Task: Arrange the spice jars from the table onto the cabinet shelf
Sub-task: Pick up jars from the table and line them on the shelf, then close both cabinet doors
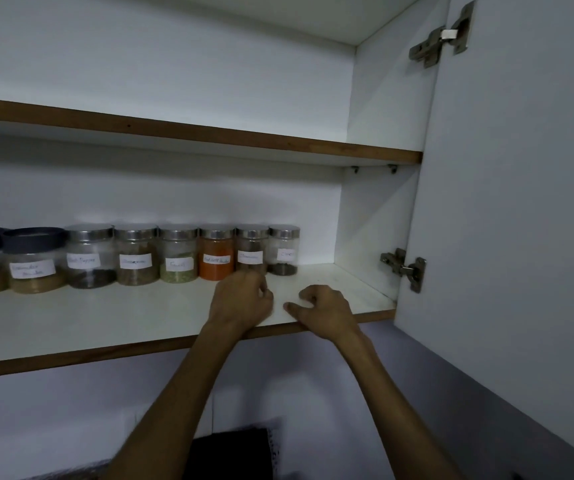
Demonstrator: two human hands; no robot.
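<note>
Eight spice jars (136, 254) stand in one row at the back of the cabinet shelf (105, 323), from the left edge to the jar with dark spice (283, 251). Your left hand (244, 299) and right hand (323, 311) hover above the shelf front, fingers loosely curled, holding nothing. The table is not visible, so you cannot know if jars remain there; the arranging looks almost finished.

A white cabinet shelf with a brown wooden front edge (140, 351) carries the things. Eight clear labelled spice jars (178, 254) stand in a row along its back, touching or nearly so.
</note>
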